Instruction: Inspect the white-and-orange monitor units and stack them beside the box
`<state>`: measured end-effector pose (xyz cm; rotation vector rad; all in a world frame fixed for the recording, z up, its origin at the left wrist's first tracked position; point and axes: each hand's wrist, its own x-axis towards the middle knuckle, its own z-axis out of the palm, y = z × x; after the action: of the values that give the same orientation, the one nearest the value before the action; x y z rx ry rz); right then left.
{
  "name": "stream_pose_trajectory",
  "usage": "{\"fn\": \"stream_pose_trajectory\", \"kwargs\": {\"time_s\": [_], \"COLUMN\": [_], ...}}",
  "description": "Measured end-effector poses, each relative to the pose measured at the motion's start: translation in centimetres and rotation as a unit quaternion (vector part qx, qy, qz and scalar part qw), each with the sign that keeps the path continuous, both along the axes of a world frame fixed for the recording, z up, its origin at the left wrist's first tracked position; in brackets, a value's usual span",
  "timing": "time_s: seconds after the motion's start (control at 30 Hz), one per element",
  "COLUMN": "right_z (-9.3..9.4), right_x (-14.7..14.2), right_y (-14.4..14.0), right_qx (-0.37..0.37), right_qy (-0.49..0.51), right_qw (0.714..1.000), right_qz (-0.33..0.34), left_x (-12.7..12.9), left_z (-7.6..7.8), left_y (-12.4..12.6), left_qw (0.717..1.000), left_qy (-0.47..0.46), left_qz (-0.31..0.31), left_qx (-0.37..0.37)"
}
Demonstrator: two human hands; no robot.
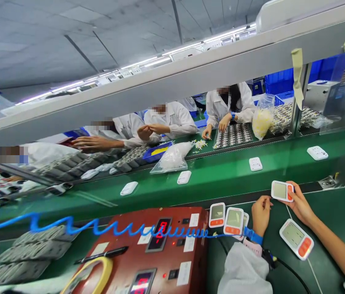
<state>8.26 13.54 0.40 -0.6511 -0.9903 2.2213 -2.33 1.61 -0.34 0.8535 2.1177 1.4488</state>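
Observation:
My right hand [300, 204] holds a white device with a screen and an orange button [281, 191] just above the green work mat. My left hand [261, 214], with a blue wrist strap [252, 235] and a coiled blue cord, is loosely curled beside that device, and whether it touches it I cannot tell. Two similar devices [225, 217] lie to its left by the red box. Another such device [296, 239] lies on the mat under my right forearm.
A red test box with digital readouts [156, 249] stands at the lower middle, a yellow tape roll [99, 271] beside it. White parts [255, 163] ride the green conveyor [221, 175]. Several people in white coats work across it, with trays [232, 135] and bags.

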Motion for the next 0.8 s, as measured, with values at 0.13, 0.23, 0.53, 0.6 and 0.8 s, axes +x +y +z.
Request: {"fn": "stream_pose_trajectory", "kwargs": {"time_s": [0.13,0.23,0.53,0.6,0.8], "right_z": [-0.12,-0.31,-0.81,-0.77,-0.41], "right_x": [0.01,0.05,0.13,0.14,0.31], "right_y": [0.01,0.05,0.14,0.16,0.17], "right_qx": [0.016,0.025,0.043,0.044,0.048], "right_qy": [-0.001,-0.008,-0.014,-0.016,-0.026], "right_qw": [1.0,1.0,0.999,0.999,0.998], "right_qz": [0.008,0.007,0.022,0.021,0.028], "left_x": [0.03,0.06,0.17,0.2,0.28], "left_z": [0.04,0.07,0.39,0.46,0.83], "left_y": [-0.01,-0.04,-0.07,-0.07,-0.13], "left_qw": [1.0,1.0,1.0,1.0,1.0], "left_qy": [0.001,-0.001,-0.009,-0.006,-0.005], "left_qz": [-0.001,0.0,0.003,0.005,0.002], "left_qx": [-0.001,0.0,-0.001,0.0,-0.004]}}
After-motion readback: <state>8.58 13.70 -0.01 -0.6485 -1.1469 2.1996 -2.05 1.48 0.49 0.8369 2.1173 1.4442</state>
